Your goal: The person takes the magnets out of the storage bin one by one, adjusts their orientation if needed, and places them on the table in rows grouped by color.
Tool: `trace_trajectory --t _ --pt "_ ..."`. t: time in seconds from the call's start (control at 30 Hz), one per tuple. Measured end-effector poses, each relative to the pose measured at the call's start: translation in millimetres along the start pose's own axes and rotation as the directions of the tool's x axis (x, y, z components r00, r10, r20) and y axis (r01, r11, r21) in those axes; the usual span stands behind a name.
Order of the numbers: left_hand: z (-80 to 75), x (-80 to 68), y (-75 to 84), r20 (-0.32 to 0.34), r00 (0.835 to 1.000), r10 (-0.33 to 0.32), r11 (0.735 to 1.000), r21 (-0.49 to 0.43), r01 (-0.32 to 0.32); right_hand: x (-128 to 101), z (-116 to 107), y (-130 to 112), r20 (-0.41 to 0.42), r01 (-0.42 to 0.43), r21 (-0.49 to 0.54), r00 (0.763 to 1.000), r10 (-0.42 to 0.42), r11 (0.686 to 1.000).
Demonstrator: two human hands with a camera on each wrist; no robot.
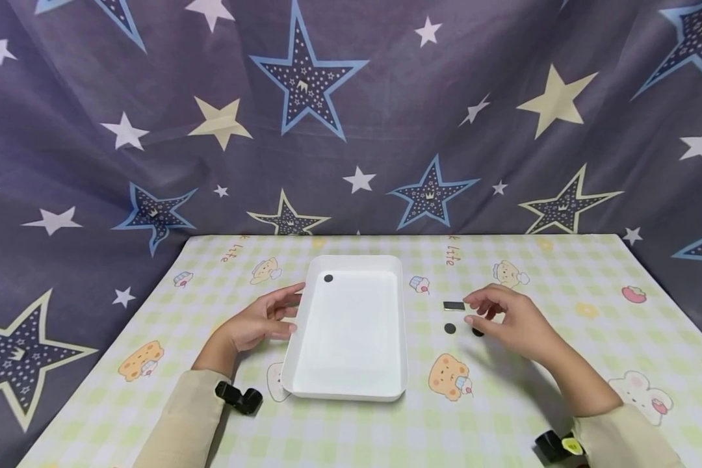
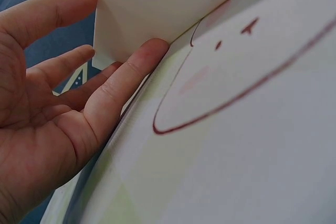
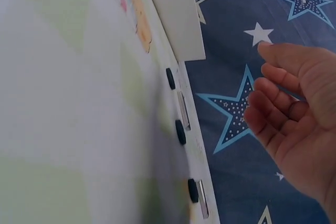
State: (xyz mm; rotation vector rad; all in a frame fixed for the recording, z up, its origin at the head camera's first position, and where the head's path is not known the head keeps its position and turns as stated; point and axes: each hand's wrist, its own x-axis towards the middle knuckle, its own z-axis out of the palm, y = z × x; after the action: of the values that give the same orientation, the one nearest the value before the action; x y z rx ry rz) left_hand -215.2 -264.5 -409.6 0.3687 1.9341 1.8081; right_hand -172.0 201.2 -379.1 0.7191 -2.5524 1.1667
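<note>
head: high, forward-down, far | wrists: close, table-level, probably sideways | shared: white tray (image 1: 351,325)

Backdrop: dark blue-grey cloth (image 1: 351,130), draped, printed with white, cream and blue stars.
Surface: tabletop (image 1: 503,416) under pale green-yellow checked cover with cartoon animals.
Light: even, soft.

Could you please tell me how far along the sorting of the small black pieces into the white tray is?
One black disc lies in the white tray. The left hand touches its side; the right hand hovers open over a black disc and a dark bar on the table.
</note>
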Motion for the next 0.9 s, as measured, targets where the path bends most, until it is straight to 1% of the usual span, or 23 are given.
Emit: trace_trajectory --t 0.3,0.6,0.8,0.9 --pt "0.1 -0.1 0.6 -0.002 1.0 0.001 1.0 0.008 -0.001 16.0 9.7 -15.7 0.015 0.021 0.074 1.0 -0.022 0.997" --pt "-0.4 0.4 -0.5 0.008 1.0 0.01 1.0 0.0 -0.01 36.0 25.7 -29.0 0.062 -0.01 0.105 0.998 0.004 0.994" --pt "-0.5 0.8 -0.6 0.006 1.0 0.011 1.0 0.004 -0.011 48.8 32.7 -36.2 0.091 0.029 0.138 0.995 -0.042 0.99" --pt "-0.3 0.8 -0.3 0.005 1.0 0.01 1.0 0.006 -0.01 54.3 36.0 -39.8 0.104 0.047 0.133 0.993 -0.061 0.99"
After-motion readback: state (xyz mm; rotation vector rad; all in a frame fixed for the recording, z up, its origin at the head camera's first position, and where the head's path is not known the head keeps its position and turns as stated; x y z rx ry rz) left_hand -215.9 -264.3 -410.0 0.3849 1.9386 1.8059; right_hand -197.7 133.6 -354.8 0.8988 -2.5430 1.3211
